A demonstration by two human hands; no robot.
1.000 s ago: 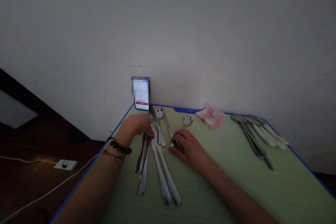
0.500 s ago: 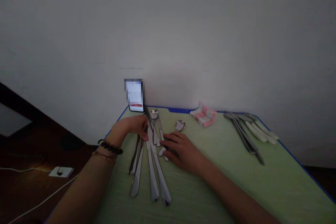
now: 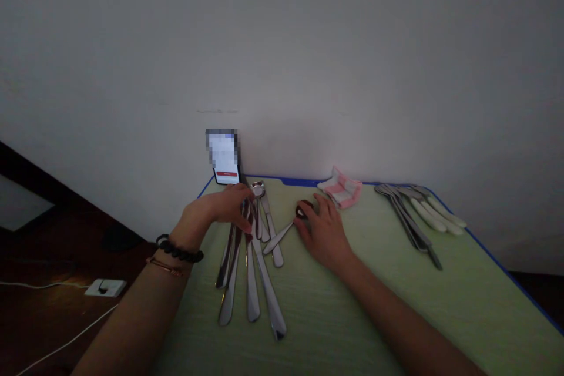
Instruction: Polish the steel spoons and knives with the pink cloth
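Observation:
My left hand (image 3: 227, 207) curls over the upper ends of several long metal pieces of cutlery (image 3: 253, 299), thumb and forefinger round them. Their handles fan out towards me; the hand hides most of their heads. My right hand (image 3: 324, 232) is at the bowl end of a small metal spoon (image 3: 277, 239), its thumb and fingers closed about the bowl. That spoon's handle points down and left to the bunch. Between the hands, another spoon (image 3: 258, 189) lies bowl away from me, beside a slim metal handle (image 3: 274, 241).
A phone (image 3: 225, 158) with a lit screen leans on the wall at the back left. A pink and white cloth (image 3: 341, 188) lies at the back. More cutlery, some with white handles (image 3: 434, 217), lies at the right of the green tabletop (image 3: 352, 329). A white power strip (image 3: 106, 288) is at lower left.
My right hand has moved right and away from me, from the handles to the small spoon's bowl. My left hand stays at the bunch, with the cutlery there shifted slightly.

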